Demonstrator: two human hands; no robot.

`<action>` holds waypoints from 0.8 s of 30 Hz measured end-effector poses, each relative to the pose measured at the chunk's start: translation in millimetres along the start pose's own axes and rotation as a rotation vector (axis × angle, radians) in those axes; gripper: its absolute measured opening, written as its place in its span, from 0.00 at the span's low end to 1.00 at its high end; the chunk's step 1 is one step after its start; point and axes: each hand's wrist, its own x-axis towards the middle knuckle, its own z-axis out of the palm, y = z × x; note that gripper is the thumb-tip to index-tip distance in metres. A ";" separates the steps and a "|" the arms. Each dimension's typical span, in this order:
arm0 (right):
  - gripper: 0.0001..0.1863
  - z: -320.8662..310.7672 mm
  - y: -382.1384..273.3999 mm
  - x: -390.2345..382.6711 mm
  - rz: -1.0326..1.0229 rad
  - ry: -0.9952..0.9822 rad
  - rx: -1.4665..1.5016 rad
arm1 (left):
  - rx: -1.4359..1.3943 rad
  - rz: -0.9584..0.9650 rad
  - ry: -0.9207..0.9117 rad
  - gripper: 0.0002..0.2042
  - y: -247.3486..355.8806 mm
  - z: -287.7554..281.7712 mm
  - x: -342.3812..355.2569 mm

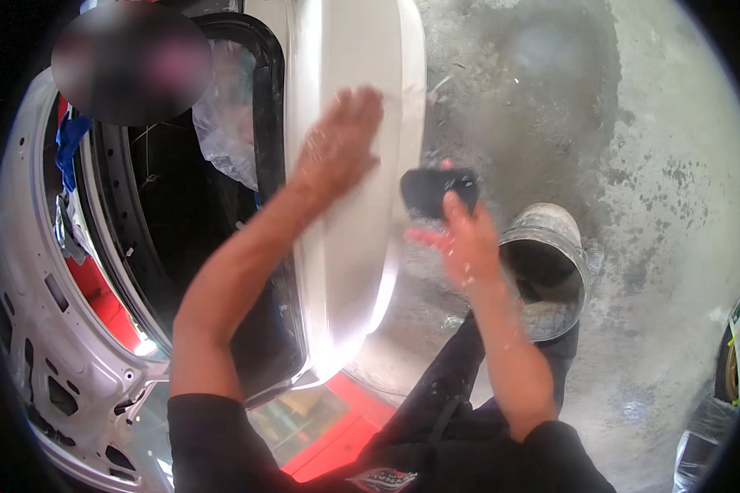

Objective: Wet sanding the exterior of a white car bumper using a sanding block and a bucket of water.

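Note:
My left hand (341, 144) lies over the white rear bumper (349, 218) of a car, its fingers stretched out together and a little blurred. Wet streaks show on that hand. In my right hand (467, 234), fingers and thumb hold a dark block with rounded corners (423, 191), which looks like a sanding block, just off the bumper's outer edge. Drops cling to my right wrist. Close below my right forearm stands a round, pale, stained bucket (543, 222), with a dark inside and some liquid in it.
On the left the trunk opening has a black seal (278, 90), with clear plastic sheeting (226, 135) inside. A raised silver panel (25, 271) with cut-outs stands further left, near a blue cloth (70, 148). The concrete floor (666, 246) is wet in patches. Plastic-wrapped things (703, 444) lie at lower right.

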 end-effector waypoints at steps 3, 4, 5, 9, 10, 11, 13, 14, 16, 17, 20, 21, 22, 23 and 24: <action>0.24 -15.0 10.0 53.3 -0.086 0.067 -0.122 | 0.095 -0.008 0.154 0.28 -64.8 -22.8 19.5; 0.24 -9.8 15.3 72.4 -0.082 0.070 -0.113 | 0.085 0.044 0.290 0.26 -87.8 -14.4 21.3; 0.26 -4.1 20.3 92.9 -0.142 0.052 -0.325 | 0.030 0.060 0.357 0.26 -99.6 -7.8 27.2; 0.33 28.0 82.8 116.4 -0.434 0.042 -0.814 | -0.177 0.063 0.571 0.27 -119.2 15.5 32.2; 0.34 19.5 114.6 116.4 -0.552 0.052 -0.922 | -0.190 0.078 0.579 0.27 -117.6 22.9 41.1; 0.35 19.6 146.3 102.8 -0.620 0.049 -0.930 | -0.244 0.045 0.631 0.28 -119.5 33.5 40.3; 0.36 12.4 202.8 57.4 -0.658 0.017 -0.920 | -0.300 -0.008 0.697 0.31 -123.9 43.9 35.3; 0.36 11.6 222.2 38.1 -0.629 -0.013 -0.898 | -0.300 -0.007 0.689 0.31 -127.2 45.2 32.5; 0.36 12.4 235.5 29.9 -0.604 0.040 -0.889 | -0.374 -0.010 0.744 0.31 -125.0 50.6 42.9; 0.36 13.3 240.8 31.7 -0.587 0.082 -0.878 | -0.397 0.005 0.759 0.32 -124.0 52.4 45.7; 0.35 42.5 192.0 98.4 -0.701 0.137 -0.862 | -0.388 -0.056 0.743 0.32 -122.4 56.1 42.5; 0.35 53.9 161.4 134.5 -0.772 0.125 -0.865 | -0.386 -0.036 0.753 0.31 -124.7 56.8 41.6; 0.34 66.3 121.4 170.4 -0.812 0.114 -0.849 | -0.390 -0.035 0.755 0.31 -125.9 56.5 43.6; 0.33 79.3 74.2 207.3 -0.736 0.075 -0.770 | -0.386 -0.027 0.752 0.31 -126.1 56.1 46.3; 0.32 84.6 40.7 232.5 -0.666 0.041 -0.695 | -0.386 -0.016 0.758 0.31 -125.2 54.1 52.5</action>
